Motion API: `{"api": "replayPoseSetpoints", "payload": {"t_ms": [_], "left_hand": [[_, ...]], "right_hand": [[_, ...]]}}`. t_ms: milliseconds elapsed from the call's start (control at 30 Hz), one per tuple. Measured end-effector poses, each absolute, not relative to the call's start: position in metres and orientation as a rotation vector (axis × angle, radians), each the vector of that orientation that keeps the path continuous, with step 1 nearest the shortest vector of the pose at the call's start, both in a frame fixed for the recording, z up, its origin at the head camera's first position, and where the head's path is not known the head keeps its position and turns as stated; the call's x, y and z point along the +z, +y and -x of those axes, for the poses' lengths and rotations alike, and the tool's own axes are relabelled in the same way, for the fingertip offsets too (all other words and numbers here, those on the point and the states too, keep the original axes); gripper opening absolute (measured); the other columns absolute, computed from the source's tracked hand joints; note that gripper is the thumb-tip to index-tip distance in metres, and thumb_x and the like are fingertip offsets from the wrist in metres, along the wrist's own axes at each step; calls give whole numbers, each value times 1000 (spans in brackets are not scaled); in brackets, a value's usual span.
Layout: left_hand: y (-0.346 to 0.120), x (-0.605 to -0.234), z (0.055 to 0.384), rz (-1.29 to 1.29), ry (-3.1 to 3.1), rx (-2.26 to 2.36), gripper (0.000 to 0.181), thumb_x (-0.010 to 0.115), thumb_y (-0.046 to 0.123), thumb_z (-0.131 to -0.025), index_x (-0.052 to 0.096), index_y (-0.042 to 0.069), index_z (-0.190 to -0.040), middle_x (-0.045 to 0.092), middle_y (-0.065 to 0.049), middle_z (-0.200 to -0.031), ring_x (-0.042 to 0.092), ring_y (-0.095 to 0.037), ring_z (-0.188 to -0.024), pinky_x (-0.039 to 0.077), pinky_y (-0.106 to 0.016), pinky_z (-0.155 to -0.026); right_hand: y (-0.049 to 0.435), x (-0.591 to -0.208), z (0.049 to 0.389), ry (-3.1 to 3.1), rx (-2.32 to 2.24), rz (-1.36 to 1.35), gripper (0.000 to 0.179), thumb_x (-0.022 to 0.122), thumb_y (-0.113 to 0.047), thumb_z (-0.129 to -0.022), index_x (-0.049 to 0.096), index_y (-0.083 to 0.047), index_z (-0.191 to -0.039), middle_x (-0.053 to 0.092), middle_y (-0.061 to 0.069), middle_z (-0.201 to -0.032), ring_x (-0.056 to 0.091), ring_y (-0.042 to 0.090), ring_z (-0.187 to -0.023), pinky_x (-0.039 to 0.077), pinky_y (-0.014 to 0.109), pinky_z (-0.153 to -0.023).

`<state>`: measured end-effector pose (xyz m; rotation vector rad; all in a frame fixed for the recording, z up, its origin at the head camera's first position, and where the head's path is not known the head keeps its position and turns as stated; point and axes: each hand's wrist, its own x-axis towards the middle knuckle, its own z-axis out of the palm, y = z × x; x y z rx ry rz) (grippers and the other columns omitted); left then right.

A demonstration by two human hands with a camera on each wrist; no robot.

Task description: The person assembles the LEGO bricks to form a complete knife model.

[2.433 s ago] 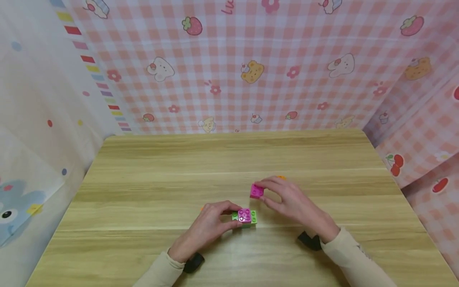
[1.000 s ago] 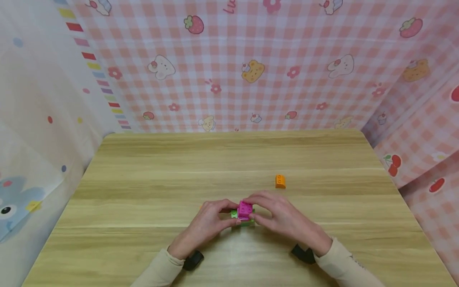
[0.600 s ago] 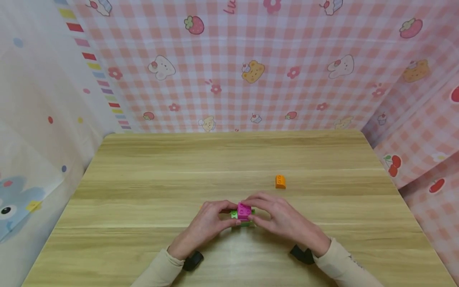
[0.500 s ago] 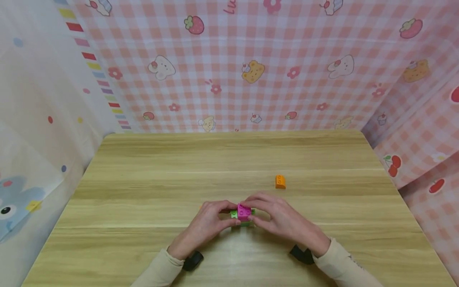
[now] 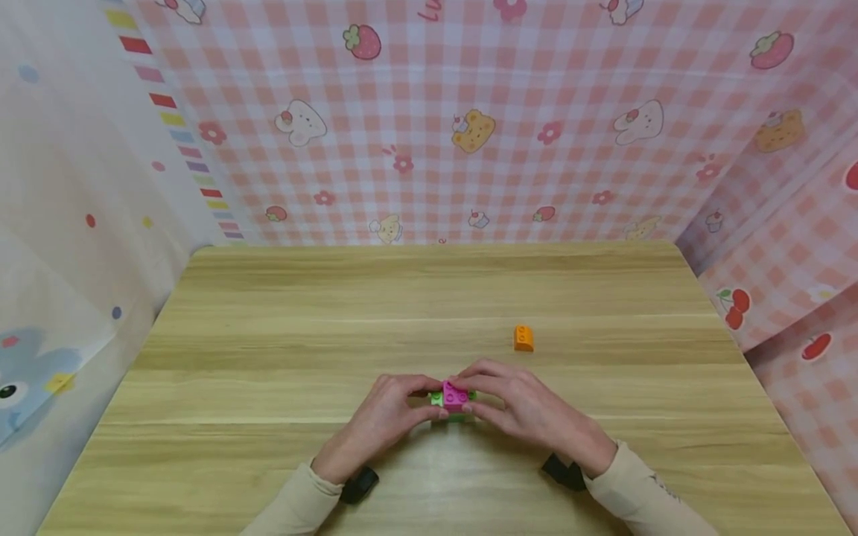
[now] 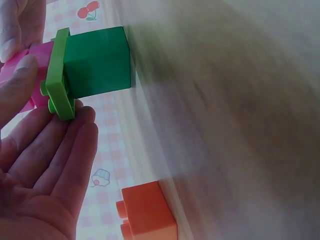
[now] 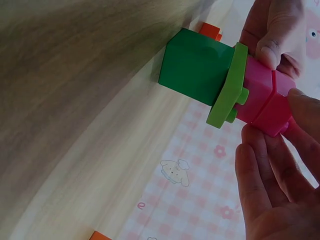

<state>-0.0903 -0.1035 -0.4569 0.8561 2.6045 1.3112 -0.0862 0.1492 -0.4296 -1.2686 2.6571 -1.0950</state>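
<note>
A small stack of toy building bricks stands on the table between both hands. Its base is a dark green block (image 7: 197,65), topped by a light green plate (image 7: 227,92) with studs showing at its ends. Above that are a lower pink brick (image 7: 256,84) and an upper pink brick (image 5: 456,397), with a visible seam between them. My left hand (image 5: 382,417) pinches the stack at the lower pink brick, thumb in front. From the right, my right hand (image 5: 526,398) pinches the upper pink brick between thumb and fingers.
An orange brick (image 5: 523,339) with a curved side lies behind my right hand. Another orange brick (image 6: 150,212) is on the left, hidden behind my left hand in the head view. The wooden table (image 5: 429,290) meets a checked pink cloth (image 5: 429,149) at the back.
My right hand has brought the upper pink brick from the back right onto the stack and lowered it slightly. This uncovered the right orange brick. The left hand has stayed at the stack.
</note>
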Motion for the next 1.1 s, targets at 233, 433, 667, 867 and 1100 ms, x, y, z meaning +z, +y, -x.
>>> {"api": "replayPoseSetpoints", "payload": {"t_ms": [233,433,667,867,1100], "left_hand": [[-106,-456,91,-936,2642,1289,32,86,22,-85,78,8,-113,78,-3,-110,74,-16,-100,60,-32,-86],[-107,-456,92,-931,2631,1282,32,86,21,-85,79,8,-113,78,-3,-110,74,-17,-100,60,-32,-86],[-106,-456,93,-919,2619,1260,30,86,22,-86,79,10,-112,78,-1,-111,74,-17,-101,60,-34,-87],[-105,-454,92,-898,2610,1249,29,85,21,-86,79,9,-113,78,-3,-111,74,-18,-101,61,-36,-88],[-108,-451,89,-827,2566,1335,36,86,24,-87,76,11,-119,77,0,-116,72,-15,-103,60,-35,-90]], "right_hand": [[148,-430,87,2646,-1088,1280,32,75,-14,-97,72,-11,-128,67,-4,-125,65,10,-110,58,27,-91],[147,-431,87,2658,-1061,1322,31,76,-11,-96,73,-9,-126,66,-3,-124,65,10,-110,58,26,-92],[146,-429,87,2666,-1033,1341,31,78,-12,-95,73,-9,-125,66,-3,-123,65,9,-109,57,25,-91],[145,-430,88,2683,-1032,1383,30,79,-13,-94,73,-8,-123,67,-2,-121,65,9,-108,58,25,-92],[144,-431,86,2709,-1019,1368,33,79,-13,-94,73,-9,-126,66,-2,-123,65,10,-109,58,25,-91]]}}
